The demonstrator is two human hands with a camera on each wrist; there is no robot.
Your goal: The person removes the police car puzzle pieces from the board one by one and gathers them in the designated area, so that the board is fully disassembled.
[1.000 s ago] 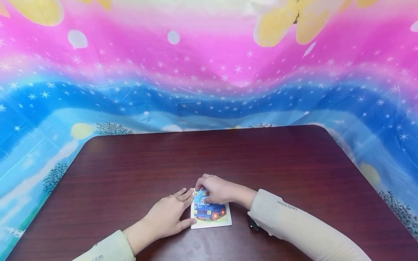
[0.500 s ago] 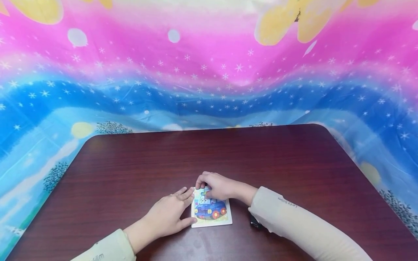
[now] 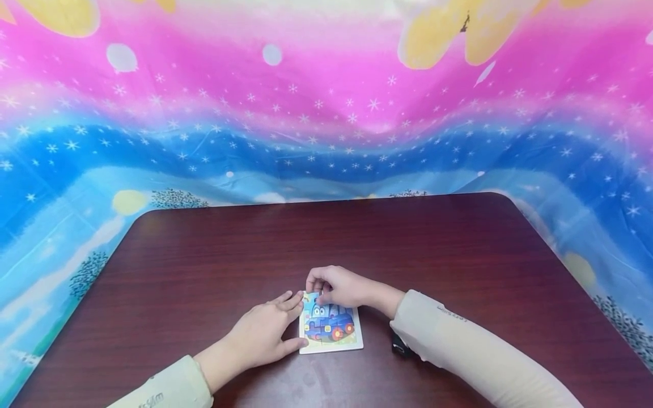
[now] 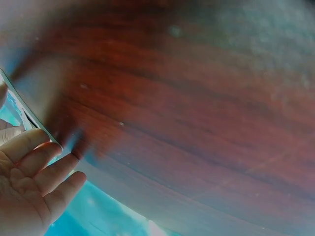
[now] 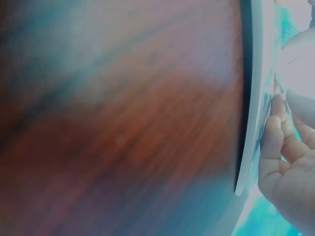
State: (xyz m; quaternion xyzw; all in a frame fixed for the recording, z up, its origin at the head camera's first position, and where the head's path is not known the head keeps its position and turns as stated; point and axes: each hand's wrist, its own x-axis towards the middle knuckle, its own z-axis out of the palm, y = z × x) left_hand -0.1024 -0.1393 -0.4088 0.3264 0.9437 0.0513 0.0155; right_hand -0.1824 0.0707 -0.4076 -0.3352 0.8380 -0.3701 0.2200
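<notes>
A small jigsaw puzzle (image 3: 330, 330) in a white frame lies on the dark wooden table, its picture a blue vehicle with eyes and red wheels. My left hand (image 3: 259, 333) rests along its left side, thumb at the lower left corner and straight fingers at the upper left edge. Over the top of the board, the fingers of my right hand (image 3: 340, 287) curl down and pinch a thin puzzle piece (image 5: 281, 87), seen edge-on in the right wrist view. Most of that piece is hidden by the fingers. The left wrist view shows the fingers (image 4: 54, 174) of my left hand by the frame's edge.
The brown table (image 3: 255, 249) extends well beyond the puzzle on all sides. A small black object (image 3: 400, 345) shows under the right sleeve. Behind the table hangs a pink and blue patterned cloth (image 3: 326, 113).
My right hand has shifted slightly up toward the far edge of the puzzle, uncovering more of the vehicle and its eyes. The left hand keeps its place on the frame.
</notes>
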